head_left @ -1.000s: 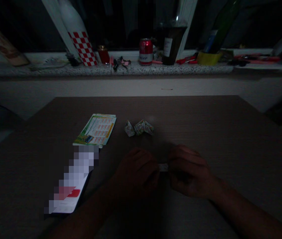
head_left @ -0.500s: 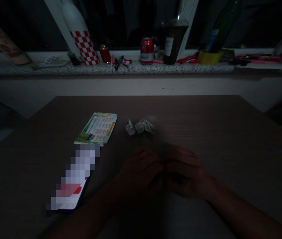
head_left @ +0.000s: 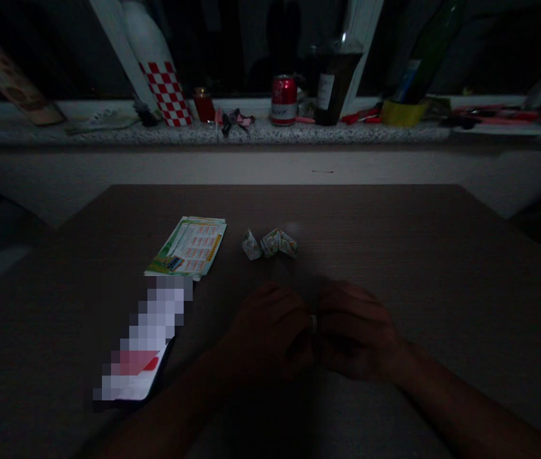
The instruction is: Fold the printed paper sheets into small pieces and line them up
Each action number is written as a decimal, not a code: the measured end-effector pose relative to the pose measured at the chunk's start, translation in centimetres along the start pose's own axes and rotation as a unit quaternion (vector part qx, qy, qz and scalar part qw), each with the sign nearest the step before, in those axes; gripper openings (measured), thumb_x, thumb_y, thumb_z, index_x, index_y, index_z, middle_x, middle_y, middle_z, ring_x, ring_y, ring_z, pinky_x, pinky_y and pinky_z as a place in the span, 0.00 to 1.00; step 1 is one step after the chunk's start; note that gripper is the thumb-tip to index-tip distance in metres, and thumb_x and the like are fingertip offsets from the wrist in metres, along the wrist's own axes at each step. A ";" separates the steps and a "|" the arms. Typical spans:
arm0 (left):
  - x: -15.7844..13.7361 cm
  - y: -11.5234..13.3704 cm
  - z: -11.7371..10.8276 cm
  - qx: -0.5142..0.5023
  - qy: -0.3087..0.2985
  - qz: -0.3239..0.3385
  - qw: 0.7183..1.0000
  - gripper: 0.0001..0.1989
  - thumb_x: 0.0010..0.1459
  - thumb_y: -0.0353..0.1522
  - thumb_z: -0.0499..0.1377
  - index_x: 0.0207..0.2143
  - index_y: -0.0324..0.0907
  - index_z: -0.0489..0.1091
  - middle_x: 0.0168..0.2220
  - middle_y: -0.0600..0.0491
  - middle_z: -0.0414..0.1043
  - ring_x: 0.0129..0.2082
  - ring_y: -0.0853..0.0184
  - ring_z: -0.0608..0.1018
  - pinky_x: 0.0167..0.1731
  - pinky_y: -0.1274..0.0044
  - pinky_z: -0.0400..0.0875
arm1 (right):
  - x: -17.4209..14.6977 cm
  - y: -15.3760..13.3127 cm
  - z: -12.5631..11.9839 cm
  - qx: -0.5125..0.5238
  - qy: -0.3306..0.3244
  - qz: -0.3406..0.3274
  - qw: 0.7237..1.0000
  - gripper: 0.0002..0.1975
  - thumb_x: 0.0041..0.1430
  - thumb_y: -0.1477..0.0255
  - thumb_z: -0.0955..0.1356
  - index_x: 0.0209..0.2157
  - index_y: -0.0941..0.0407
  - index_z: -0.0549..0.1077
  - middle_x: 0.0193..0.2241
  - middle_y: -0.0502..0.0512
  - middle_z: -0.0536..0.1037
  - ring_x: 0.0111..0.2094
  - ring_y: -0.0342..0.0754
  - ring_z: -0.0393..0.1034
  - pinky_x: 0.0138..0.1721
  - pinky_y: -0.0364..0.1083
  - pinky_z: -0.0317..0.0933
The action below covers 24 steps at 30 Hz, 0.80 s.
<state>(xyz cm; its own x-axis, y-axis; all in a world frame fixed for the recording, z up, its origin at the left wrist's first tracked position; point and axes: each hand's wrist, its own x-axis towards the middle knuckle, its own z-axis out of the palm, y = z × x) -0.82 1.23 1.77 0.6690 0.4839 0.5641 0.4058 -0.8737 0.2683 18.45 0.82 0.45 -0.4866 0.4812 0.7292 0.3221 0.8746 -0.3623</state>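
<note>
My left hand (head_left: pixel 273 328) and my right hand (head_left: pixel 359 331) meet over the near middle of the table, fingers curled and pinched toward each other. Between the fingertips a pale sliver of a small piece of paper (head_left: pixel 313 324) shows; most of it is hidden by the fingers, and the light is dim. Just beyond the hands lie small folded paper pieces: a single one (head_left: pixel 251 245) on the left and a double-peaked one (head_left: pixel 278 243) beside it, both with a printed pattern.
Left of my hands, a stack of printed calendar cards (head_left: pixel 188 247) lies above a lit phone (head_left: pixel 139 386) with a blurred screen. Behind the table (head_left: pixel 394 217), a granite windowsill (head_left: pixel 260 132) carries a checkered bottle (head_left: pixel 167 92), a red can (head_left: pixel 283 101), a dark container (head_left: pixel 334 89) and yellow tape (head_left: pixel 401 112).
Both hands keep nearly the same place. A slight gap has opened between the fingertips, and the pale paper sliver now shows there. The whole view has shifted a little.
</note>
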 end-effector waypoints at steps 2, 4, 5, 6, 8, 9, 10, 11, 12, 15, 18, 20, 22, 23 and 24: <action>0.0 0.0 -0.1 0.003 0.000 -0.006 1.000 0.02 0.52 0.25 0.56 0.29 0.39 0.66 0.29 0.51 0.72 0.31 0.66 0.71 0.35 0.72 0.66 | 0.0 0.0 -0.1 0.001 0.007 -0.005 1.000 0.07 0.47 0.80 0.69 0.29 0.56 0.69 0.26 0.53 0.73 0.30 0.48 0.70 0.31 0.49 0.67; -0.1 -0.1 -0.2 0.007 -0.002 -0.006 1.000 0.02 0.53 0.25 0.56 0.29 0.39 0.66 0.29 0.52 0.71 0.32 0.66 0.71 0.35 0.72 0.66 | 0.0 0.1 -0.1 -0.001 0.013 -0.008 1.000 0.07 0.47 0.80 0.69 0.29 0.56 0.69 0.26 0.52 0.73 0.30 0.47 0.70 0.32 0.49 0.68; -0.1 -0.2 -0.2 0.009 -0.002 -0.004 1.000 0.02 0.53 0.25 0.55 0.29 0.39 0.66 0.29 0.52 0.71 0.31 0.66 0.71 0.35 0.72 0.66 | -0.1 0.1 -0.2 -0.002 0.016 -0.010 1.000 0.07 0.47 0.80 0.70 0.29 0.56 0.69 0.26 0.52 0.73 0.30 0.47 0.70 0.32 0.49 0.68; -0.1 -0.2 -0.3 0.010 0.000 -0.002 1.000 0.02 0.53 0.25 0.55 0.29 0.39 0.66 0.29 0.52 0.71 0.31 0.66 0.71 0.35 0.72 0.66 | -0.1 0.1 -0.2 -0.004 0.018 -0.010 1.000 0.08 0.47 0.80 0.69 0.29 0.56 0.69 0.26 0.52 0.73 0.30 0.47 0.70 0.32 0.49 0.68; -0.1 -0.3 -0.4 0.009 0.004 0.001 1.000 0.03 0.52 0.25 0.55 0.28 0.40 0.66 0.29 0.52 0.71 0.31 0.66 0.71 0.34 0.72 0.66 | -0.2 0.2 -0.2 -0.004 0.021 -0.009 1.000 0.08 0.47 0.81 0.70 0.29 0.55 0.69 0.26 0.52 0.73 0.29 0.47 0.70 0.31 0.49 0.68; -0.1 -0.4 -0.4 0.007 0.004 -0.001 1.000 0.03 0.52 0.25 0.56 0.28 0.40 0.66 0.29 0.52 0.71 0.31 0.66 0.71 0.34 0.72 0.66 | -0.2 0.2 -0.2 -0.003 0.020 -0.007 1.000 0.08 0.47 0.81 0.70 0.29 0.55 0.69 0.26 0.52 0.73 0.29 0.47 0.70 0.31 0.49 0.68; -0.1 -0.4 -0.5 0.005 0.003 -0.003 1.000 0.03 0.51 0.25 0.56 0.28 0.40 0.66 0.29 0.52 0.71 0.31 0.66 0.71 0.34 0.72 0.66 | -0.2 0.3 -0.2 -0.002 0.022 -0.006 1.000 0.09 0.46 0.81 0.70 0.29 0.55 0.69 0.26 0.52 0.73 0.29 0.47 0.69 0.31 0.49 0.68; -0.1 -0.5 -0.5 0.004 0.001 -0.006 1.000 0.03 0.51 0.24 0.56 0.29 0.40 0.66 0.29 0.52 0.71 0.31 0.66 0.71 0.34 0.72 0.66 | -0.3 0.3 -0.3 -0.001 0.023 -0.006 1.000 0.09 0.46 0.80 0.70 0.30 0.55 0.69 0.26 0.52 0.73 0.29 0.47 0.70 0.31 0.49 0.68; -0.1 -0.5 -0.6 0.003 -0.002 -0.008 1.000 0.03 0.51 0.24 0.56 0.29 0.40 0.66 0.29 0.52 0.71 0.31 0.66 0.71 0.34 0.72 0.65 | -0.3 0.4 -0.3 0.000 0.021 -0.006 1.000 0.09 0.46 0.80 0.70 0.30 0.55 0.69 0.27 0.52 0.73 0.29 0.47 0.70 0.31 0.49 0.68; -0.1 -0.6 -0.7 0.005 0.001 -0.010 1.000 0.04 0.50 0.24 0.56 0.29 0.40 0.66 0.29 0.52 0.71 0.31 0.66 0.71 0.34 0.72 0.66 | -0.3 0.4 -0.4 -0.002 0.018 -0.005 1.000 0.09 0.46 0.80 0.70 0.30 0.55 0.70 0.27 0.53 0.74 0.30 0.48 0.70 0.31 0.50 0.68; -0.2 -0.7 -0.9 0.003 0.002 -0.016 1.000 0.04 0.51 0.25 0.56 0.29 0.40 0.66 0.30 0.52 0.72 0.32 0.66 0.72 0.35 0.72 0.66 | -0.3 0.4 -0.5 -0.008 0.023 0.001 1.000 0.09 0.46 0.81 0.69 0.30 0.55 0.70 0.27 0.52 0.74 0.29 0.47 0.70 0.31 0.49 0.69; -0.2 -0.8 -1.1 -0.001 -0.003 -0.022 1.000 0.04 0.51 0.25 0.56 0.30 0.41 0.66 0.30 0.53 0.72 0.32 0.66 0.72 0.35 0.72 0.67 | -0.3 0.4 -0.6 -0.011 0.024 0.004 1.000 0.09 0.46 0.81 0.69 0.30 0.54 0.70 0.27 0.52 0.74 0.29 0.47 0.70 0.32 0.49 0.69; -0.2 -0.9 -1.2 -0.003 -0.002 -0.027 1.000 0.04 0.50 0.25 0.57 0.30 0.41 0.66 0.30 0.52 0.73 0.32 0.66 0.73 0.35 0.72 0.68 | -0.4 0.4 -0.7 -0.013 0.023 0.005 1.000 0.09 0.46 0.81 0.69 0.30 0.54 0.70 0.27 0.52 0.74 0.29 0.47 0.70 0.32 0.50 0.69; -0.3 -0.9 -1.3 -0.004 0.000 -0.030 1.000 0.05 0.50 0.24 0.56 0.30 0.41 0.66 0.30 0.52 0.73 0.32 0.66 0.73 0.35 0.72 0.68 | -0.5 0.4 -0.7 -0.014 0.022 0.007 1.000 0.09 0.46 0.82 0.69 0.30 0.54 0.70 0.27 0.52 0.74 0.29 0.47 0.70 0.32 0.50 0.69; -0.3 -0.9 -1.4 -0.004 0.003 -0.033 0.999 0.05 0.50 0.24 0.56 0.30 0.41 0.66 0.31 0.52 0.73 0.32 0.66 0.73 0.35 0.72 0.68 | -0.5 0.5 -0.8 -0.015 0.022 0.009 1.000 0.10 0.46 0.82 0.69 0.30 0.54 0.70 0.27 0.51 0.74 0.29 0.47 0.70 0.32 0.50 0.69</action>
<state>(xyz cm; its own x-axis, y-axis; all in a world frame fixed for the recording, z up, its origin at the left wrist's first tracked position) -2.25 1.83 2.45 0.6368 0.5399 0.5505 0.4431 -0.8405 0.3117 19.45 0.96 0.38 -0.4441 0.4930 0.7482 0.3545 0.8636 -0.3586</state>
